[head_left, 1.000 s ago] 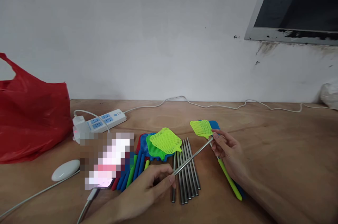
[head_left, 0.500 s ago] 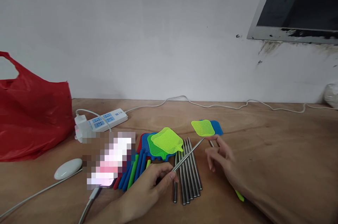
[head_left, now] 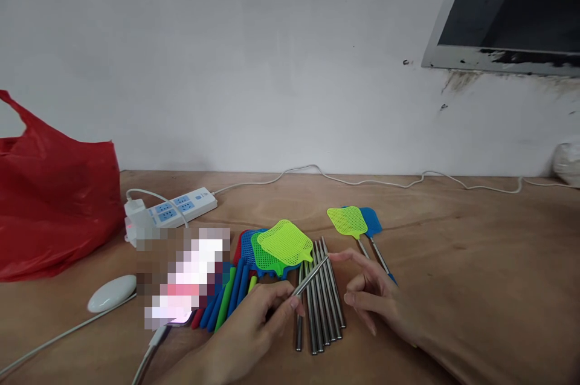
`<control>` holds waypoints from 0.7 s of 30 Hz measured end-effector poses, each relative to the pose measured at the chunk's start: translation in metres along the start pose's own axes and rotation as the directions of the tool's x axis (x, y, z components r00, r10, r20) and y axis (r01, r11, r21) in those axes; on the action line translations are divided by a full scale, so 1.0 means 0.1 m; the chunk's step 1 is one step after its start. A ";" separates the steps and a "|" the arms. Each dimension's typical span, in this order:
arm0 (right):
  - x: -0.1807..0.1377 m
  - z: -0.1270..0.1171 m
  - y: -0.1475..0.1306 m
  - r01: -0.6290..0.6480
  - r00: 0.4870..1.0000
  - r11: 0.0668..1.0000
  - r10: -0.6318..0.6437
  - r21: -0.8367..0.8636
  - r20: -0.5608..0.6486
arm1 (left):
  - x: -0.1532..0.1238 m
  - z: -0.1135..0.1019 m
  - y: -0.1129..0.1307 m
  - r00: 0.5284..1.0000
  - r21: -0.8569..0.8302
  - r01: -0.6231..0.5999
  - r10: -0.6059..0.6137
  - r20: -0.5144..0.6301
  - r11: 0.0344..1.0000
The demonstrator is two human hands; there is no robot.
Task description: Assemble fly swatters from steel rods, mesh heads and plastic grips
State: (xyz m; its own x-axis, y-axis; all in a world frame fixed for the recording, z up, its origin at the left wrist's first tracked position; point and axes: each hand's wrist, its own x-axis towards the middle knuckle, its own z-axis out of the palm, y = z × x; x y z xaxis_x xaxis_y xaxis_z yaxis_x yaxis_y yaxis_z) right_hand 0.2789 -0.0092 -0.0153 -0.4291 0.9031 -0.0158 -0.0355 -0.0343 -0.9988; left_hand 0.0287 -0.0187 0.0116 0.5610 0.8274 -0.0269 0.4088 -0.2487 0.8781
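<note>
My left hand (head_left: 254, 321) is closed around the lower end of a telescopic metal rod (head_left: 310, 276), which tilts up to the right. The index fingertip of my right hand (head_left: 374, 294) touches the rod's far tip; its other fingers are loosely curled, holding nothing. Beneath the rod, several more metal rods (head_left: 327, 312) lie side by side on the table. Fly swatter heads are stacked behind my left hand, with a yellow-green head (head_left: 285, 242) on top. Beside them lie several coloured handle tubes (head_left: 225, 297), partly hidden by that hand.
Two fly swatters with rods, one with a yellow-green head (head_left: 347, 221) and one blue (head_left: 371, 222), lie behind my right hand. At left are a power strip (head_left: 193, 208), a blurred lit phone (head_left: 185, 282), a white oval object (head_left: 112, 293) and a red plastic bag (head_left: 58, 197).
The held rod has become shorter, its tip sliding back toward my left hand. My right index finger has followed it left and down, uncovering the shafts of the two swatters behind.
</note>
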 end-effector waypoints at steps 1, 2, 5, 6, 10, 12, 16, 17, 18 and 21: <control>-0.01 0.01 0.00 0.001 1.000 1.000 -0.001 0.000 -0.001 | 0.00 0.00 0.01 1.000 0.001 0.000 0.000 0.003 1.000; -0.01 0.01 0.01 0.000 1.000 1.000 0.000 0.002 0.000 | 0.00 0.00 0.01 1.000 0.000 0.001 -0.001 0.002 1.000; -0.01 0.03 0.02 -0.001 1.000 1.000 0.001 0.006 0.000 | 0.00 0.01 0.02 1.000 0.013 -0.004 0.004 -0.009 1.000; -0.01 0.03 0.03 -0.001 1.000 1.000 0.001 0.002 -0.001 | 0.00 0.01 0.02 1.000 0.022 -0.007 0.007 -0.011 1.000; -0.01 0.05 0.02 0.009 1.000 1.000 -0.009 -0.005 0.000 | 0.01 -0.01 -0.01 1.000 0.065 -0.016 0.017 -0.010 0.998; -0.01 0.05 0.01 0.012 1.000 1.000 -0.012 -0.001 0.002 | 0.02 -0.01 -0.03 1.000 0.093 -0.015 0.017 -0.015 0.996; 0.01 0.09 -0.03 0.010 1.000 0.999 -0.010 -0.032 -0.017 | 0.04 -0.02 -0.07 1.000 0.152 -0.020 0.022 -0.011 0.988; 0.02 0.10 -0.04 0.011 0.999 0.999 -0.012 -0.038 -0.030 | 0.04 -0.02 -0.08 1.000 0.162 -0.024 0.025 -0.010 0.987; 0.02 0.12 -0.05 0.012 0.999 0.999 -0.014 -0.042 -0.050 | 0.04 -0.02 -0.07 1.000 0.169 -0.027 0.030 -0.011 0.985; 0.05 0.13 -0.07 0.035 0.985 0.997 -0.046 -0.068 -0.169 | 0.03 -0.04 -0.04 0.999 0.181 -0.041 0.043 -0.011 0.983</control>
State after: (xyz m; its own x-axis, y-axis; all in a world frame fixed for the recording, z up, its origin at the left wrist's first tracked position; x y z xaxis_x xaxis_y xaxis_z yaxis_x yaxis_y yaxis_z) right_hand 0.2658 -0.0101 -0.0079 -0.2681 0.9631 0.0226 0.0105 0.0264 -0.9996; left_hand 0.0260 -0.0133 0.0094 0.5704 0.8212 0.0162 0.5094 -0.3692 0.7773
